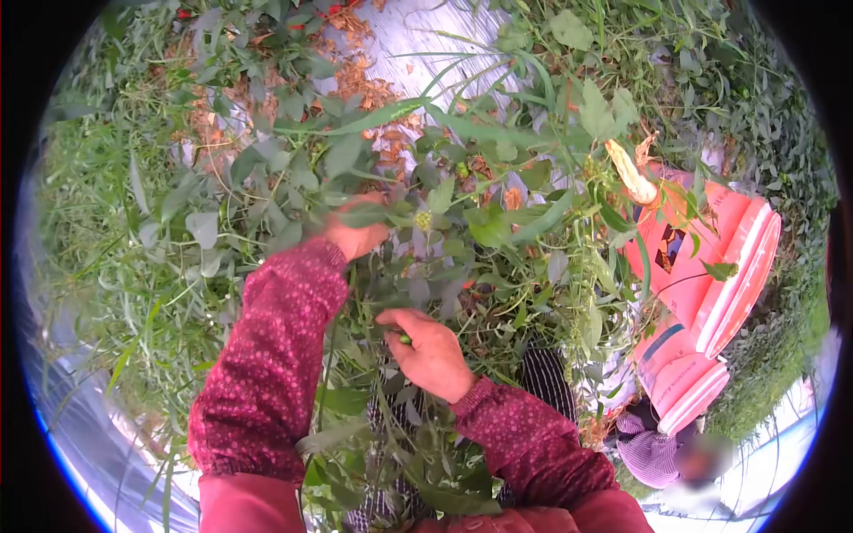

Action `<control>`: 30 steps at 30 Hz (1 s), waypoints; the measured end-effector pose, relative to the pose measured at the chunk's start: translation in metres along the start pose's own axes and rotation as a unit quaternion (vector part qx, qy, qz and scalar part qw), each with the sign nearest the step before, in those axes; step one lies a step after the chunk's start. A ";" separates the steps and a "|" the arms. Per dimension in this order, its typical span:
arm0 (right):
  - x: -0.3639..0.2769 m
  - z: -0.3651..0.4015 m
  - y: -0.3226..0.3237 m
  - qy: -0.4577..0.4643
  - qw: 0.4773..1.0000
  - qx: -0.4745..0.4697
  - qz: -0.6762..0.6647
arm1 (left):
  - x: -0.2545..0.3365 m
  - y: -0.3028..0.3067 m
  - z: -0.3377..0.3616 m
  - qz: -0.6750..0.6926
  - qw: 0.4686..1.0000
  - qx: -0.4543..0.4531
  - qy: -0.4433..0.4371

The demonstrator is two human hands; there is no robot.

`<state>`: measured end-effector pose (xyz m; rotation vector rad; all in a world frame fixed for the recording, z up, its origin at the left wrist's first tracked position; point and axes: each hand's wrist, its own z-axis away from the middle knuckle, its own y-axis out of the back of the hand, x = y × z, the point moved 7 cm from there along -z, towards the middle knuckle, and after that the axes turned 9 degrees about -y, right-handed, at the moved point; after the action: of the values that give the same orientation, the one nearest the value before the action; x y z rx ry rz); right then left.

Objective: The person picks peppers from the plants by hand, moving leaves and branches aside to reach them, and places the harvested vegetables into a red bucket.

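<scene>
My left hand (357,233) reaches in among the leafy green plants (418,222). It is blurred, and leaves cover its fingers, so what it touches is hidden. Lower and to the right, my right hand (433,357) is closed with curled fingers. The end of a small green pepper (406,339) shows between its thumb and fingers; most of it is covered by the hand. Both forearms are in dark red patterned sleeves (271,355).
Two stacked-looking pink-red buckets (742,266) lie tilted at the right. Below them, another person in a striped top (653,451) is partly in view. Dry brown leaves (355,80) lie on pale sheeting (435,53) at the top. Small red fruits (334,10) show at the top left.
</scene>
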<state>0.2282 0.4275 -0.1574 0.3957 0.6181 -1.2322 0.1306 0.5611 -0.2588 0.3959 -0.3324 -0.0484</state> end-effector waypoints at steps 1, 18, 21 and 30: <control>0.000 -0.001 0.002 -0.005 1.000 0.006 -0.014 | -0.002 0.000 0.005 0.023 0.998 0.005 0.052; -0.006 -0.017 0.039 0.031 0.983 0.156 -0.090 | 0.039 -0.004 0.067 -0.248 0.928 0.237 -0.145; 0.007 -0.021 0.041 -0.058 0.929 0.109 -0.348 | 0.031 -0.015 0.068 -0.311 0.898 0.266 -0.159; 0.012 -0.028 0.043 -0.049 0.893 0.086 -0.439 | 0.054 0.007 0.085 -0.010 0.956 0.261 -0.134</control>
<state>0.2659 0.4476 -0.1884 0.1870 0.6188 -2.1731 0.1535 0.5306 -0.1656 0.9223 -0.6130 -0.0334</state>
